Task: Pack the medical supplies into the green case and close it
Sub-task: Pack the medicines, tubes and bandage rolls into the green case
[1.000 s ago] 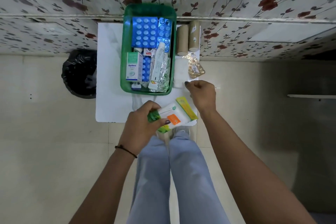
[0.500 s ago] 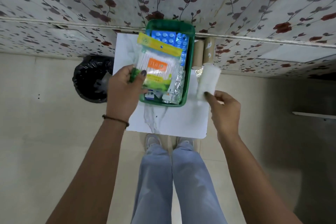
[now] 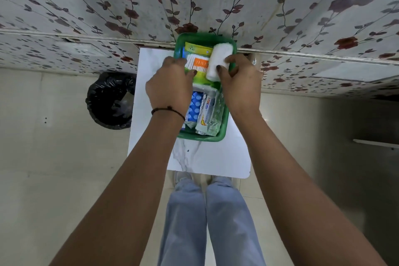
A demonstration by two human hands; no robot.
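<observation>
Under both hands, green case [image 3: 223, 127] nearly full. Left hand [image 3: 169, 86] pins cotton-swab packet [image 3: 197, 65] down; right hand [image 3: 239, 84] pinches white gauze roll [image 3: 220, 58] beside it. Blister packs [image 3: 195, 107] below wrists. Closing left; no lid seen.

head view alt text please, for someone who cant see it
Two bare hands press supplies into a green case on a white table: the left hand on a cotton swab packet, the right hand on a white gauze roll.
</observation>
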